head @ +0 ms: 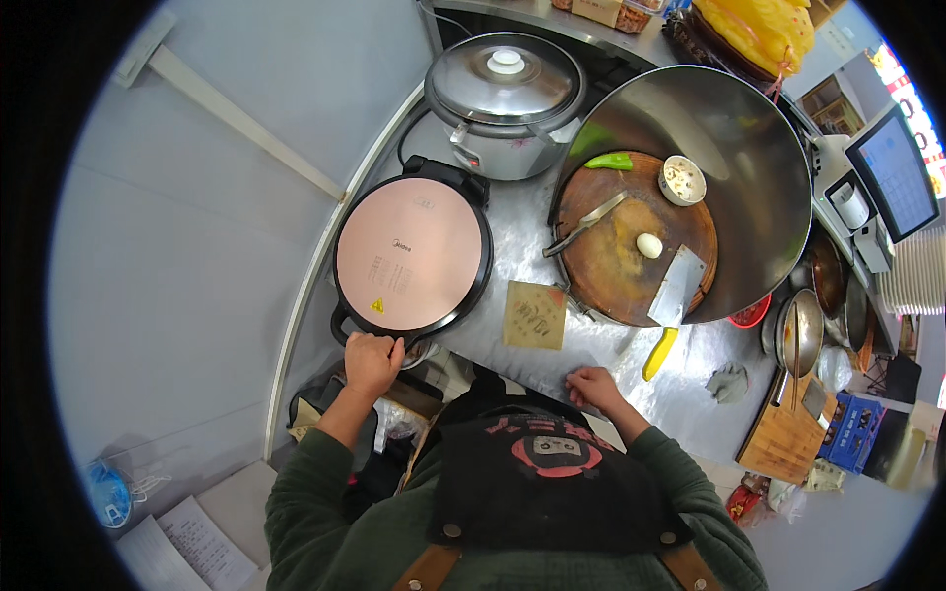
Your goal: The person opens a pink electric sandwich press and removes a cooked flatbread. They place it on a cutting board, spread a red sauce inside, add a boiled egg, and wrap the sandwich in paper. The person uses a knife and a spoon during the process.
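My left hand [373, 362] is closed at the front handle of a round electric griddle [408, 255] with a pink lid, which is down. My right hand [593, 387], fingers curled, rests at the steel counter's front edge and shows nothing in it. Between the hands, further back, lies a brown paper bag [533, 315]. On a round wooden chopping block [613, 244] are a peeled egg [649, 245], a green pepper [609, 161], a peeler-like metal tool [587, 223] and a white bowl [682, 180]. A cleaver [676, 288] with a yellow handle overhangs the block's front edge.
Behind the griddle stands a rice cooker [506, 103]. A tall curved steel guard [761, 170] surrounds the block's far side. To the right are a grey cloth [728, 382], steel pans [802, 332], a wooden board [787, 443] and a blue crate [851, 432]. A wall [185, 244] closes off the left.
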A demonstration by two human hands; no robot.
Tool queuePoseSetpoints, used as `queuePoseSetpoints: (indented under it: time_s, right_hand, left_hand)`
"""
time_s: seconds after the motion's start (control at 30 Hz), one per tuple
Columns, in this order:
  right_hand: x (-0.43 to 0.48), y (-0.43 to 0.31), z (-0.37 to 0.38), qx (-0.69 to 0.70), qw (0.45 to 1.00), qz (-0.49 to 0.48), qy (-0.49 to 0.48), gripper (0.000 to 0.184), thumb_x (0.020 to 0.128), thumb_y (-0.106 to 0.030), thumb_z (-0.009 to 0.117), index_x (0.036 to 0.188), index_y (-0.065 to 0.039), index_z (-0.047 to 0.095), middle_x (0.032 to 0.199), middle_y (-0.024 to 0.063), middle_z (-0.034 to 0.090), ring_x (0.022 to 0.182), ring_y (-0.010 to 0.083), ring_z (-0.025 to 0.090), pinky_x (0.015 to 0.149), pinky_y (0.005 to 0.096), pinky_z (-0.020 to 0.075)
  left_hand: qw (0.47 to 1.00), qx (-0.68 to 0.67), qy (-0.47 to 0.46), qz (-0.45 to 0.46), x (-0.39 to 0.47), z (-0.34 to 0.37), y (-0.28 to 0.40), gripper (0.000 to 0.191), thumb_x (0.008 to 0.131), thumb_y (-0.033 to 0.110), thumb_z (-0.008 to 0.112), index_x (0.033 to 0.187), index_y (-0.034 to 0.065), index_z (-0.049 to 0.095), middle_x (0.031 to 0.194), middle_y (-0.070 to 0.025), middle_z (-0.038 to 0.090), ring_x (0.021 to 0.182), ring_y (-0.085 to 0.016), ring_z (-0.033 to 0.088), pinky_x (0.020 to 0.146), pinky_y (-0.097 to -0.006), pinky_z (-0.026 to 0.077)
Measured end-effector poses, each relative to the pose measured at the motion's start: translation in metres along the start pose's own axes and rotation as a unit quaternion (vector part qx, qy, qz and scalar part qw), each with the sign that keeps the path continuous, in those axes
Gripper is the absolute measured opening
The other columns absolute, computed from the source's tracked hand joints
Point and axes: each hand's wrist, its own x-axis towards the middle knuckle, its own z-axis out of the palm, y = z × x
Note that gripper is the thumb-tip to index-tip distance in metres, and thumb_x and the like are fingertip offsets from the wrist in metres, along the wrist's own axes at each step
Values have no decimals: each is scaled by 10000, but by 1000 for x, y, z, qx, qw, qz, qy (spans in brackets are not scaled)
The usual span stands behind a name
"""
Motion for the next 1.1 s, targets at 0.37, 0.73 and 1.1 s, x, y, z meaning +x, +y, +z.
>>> queuePoseSetpoints:
  time_s: [0.37,0.73,1.1]
  right_hand:
    - [23,-164,126,-331,847,-417,-4,192,926,-187,661,978,-10,712,938,165,703,893,383,670,802,452,545]
    - [125,-291,204,-541,746,-362,139,804,844,-451,771,1466,-51,454,1431,226,556,1323,393,541,1092,481,419]
    - [115,-335,212,-448,855,-259,-39,748,930,-308,657,1587,-140,340,1611,157,388,1499,353,339,1218,469,304]
  left_hand:
    - [979,26,124,158,106,-150,15,262,841,256,754,693,83,626,650,-89,606,649,-317,598,677,-444,448]
    - [961,-11,173,216,210,-186,29,358,893,371,668,670,91,675,585,-83,630,560,-315,630,549,-427,478]
    - [973,-19,136,185,208,-193,20,374,903,381,641,683,84,694,646,-93,666,625,-317,679,589,-418,526]
